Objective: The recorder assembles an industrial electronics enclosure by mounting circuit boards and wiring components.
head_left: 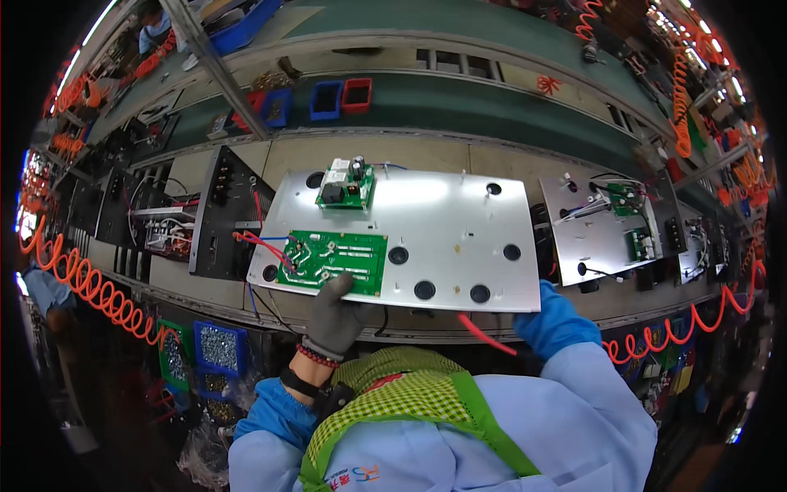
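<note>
Along the workbench (510,161) edge lies the silver panel (447,220), lengthwise. My left hand (334,316) pinches it at the green board (348,256); right fingers hidden, can't tell.

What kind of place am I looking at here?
Most likely an electronics assembly line: a circuit board on a metal panel, a similar panel to its right, and a blue bin of small parts.

We see bright strip lights (99,22) at ten and two o'clock, glare whitening the metal panel (443,225) toward its two o'clock, straight edges bowing, and black vignetting around the rim.
</note>
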Tool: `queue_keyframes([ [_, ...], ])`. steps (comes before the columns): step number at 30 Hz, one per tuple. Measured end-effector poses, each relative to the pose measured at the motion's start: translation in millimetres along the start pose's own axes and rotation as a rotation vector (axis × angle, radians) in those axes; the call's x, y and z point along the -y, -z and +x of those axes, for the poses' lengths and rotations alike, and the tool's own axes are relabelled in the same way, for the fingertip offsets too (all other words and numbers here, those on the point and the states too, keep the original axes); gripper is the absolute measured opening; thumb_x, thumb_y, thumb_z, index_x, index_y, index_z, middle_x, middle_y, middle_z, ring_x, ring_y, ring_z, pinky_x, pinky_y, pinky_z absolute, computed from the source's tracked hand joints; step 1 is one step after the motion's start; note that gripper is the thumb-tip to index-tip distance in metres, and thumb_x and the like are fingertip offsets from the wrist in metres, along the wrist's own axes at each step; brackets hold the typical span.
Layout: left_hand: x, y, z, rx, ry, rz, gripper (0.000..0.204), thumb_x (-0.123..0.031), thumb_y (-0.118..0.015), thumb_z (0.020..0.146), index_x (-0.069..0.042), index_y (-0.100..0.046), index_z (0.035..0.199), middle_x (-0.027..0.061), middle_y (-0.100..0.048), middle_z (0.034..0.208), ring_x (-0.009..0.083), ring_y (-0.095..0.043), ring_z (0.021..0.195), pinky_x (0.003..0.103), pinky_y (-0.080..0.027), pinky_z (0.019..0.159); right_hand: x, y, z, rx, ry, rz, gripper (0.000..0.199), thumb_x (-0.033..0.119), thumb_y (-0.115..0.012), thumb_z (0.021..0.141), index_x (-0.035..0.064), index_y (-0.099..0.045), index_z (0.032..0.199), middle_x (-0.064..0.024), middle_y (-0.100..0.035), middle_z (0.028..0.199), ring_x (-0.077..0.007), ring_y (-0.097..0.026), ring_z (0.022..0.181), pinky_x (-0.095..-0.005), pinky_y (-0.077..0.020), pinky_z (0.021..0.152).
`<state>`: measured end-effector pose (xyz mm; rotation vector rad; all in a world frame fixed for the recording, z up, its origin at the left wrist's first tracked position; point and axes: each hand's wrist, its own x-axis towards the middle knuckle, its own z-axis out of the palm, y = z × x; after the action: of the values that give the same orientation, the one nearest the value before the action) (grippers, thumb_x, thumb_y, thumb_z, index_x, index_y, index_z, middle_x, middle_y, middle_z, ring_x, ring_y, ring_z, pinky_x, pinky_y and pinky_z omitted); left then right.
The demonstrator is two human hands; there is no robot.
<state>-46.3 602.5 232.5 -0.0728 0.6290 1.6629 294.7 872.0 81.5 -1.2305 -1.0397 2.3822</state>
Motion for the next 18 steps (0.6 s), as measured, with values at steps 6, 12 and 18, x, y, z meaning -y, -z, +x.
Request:
queue_keyframes([
  [6, 0, 3, 20, -0.060, -0.100, 0.056, 0.033, -0.021, -0.065, 0.097, -0.005, -0.059, 0.125, 0.0080, -0.067, 0.121, 0.0218, -0.068, 0.109, 0.037, -0.060, 0.092, 38, -49, -12, 0.190, 0.106, 0.198, 0.070, 0.052, -0.054, 0.095, 0.0031, -0.050, 0.144, -0.0169, -0.056, 0.142, -0.0311, -0.054, 0.132, -0.0502, -0.0403, 0.113],
  [12, 3, 9, 25, -0.133, -0.157, 0.010, 0.035, -0.025, -0.067, 0.098, -0.004, -0.059, 0.124, 0.0097, -0.065, 0.122, 0.0222, -0.065, 0.114, 0.036, -0.058, 0.094, 44, -98, -33, 0.213, 0.175, 0.444, 0.067, 0.027, -0.057, 0.086, -0.0059, -0.045, 0.143, -0.0224, -0.061, 0.132, -0.0387, -0.062, 0.121, -0.0529, -0.0504, 0.106],
  [18, -56, 17, -41, -0.094, 0.183, 0.886, 0.036, -0.020, -0.068, 0.096, -0.002, -0.063, 0.127, 0.0157, -0.064, 0.125, 0.0235, -0.065, 0.109, 0.034, -0.058, 0.087, 19, -85, -28, 0.174, 0.180, 0.630, 0.063, 0.025, -0.056, 0.086, -0.0057, -0.048, 0.140, -0.0225, -0.060, 0.134, -0.0382, -0.061, 0.124, -0.0537, -0.0477, 0.110],
])
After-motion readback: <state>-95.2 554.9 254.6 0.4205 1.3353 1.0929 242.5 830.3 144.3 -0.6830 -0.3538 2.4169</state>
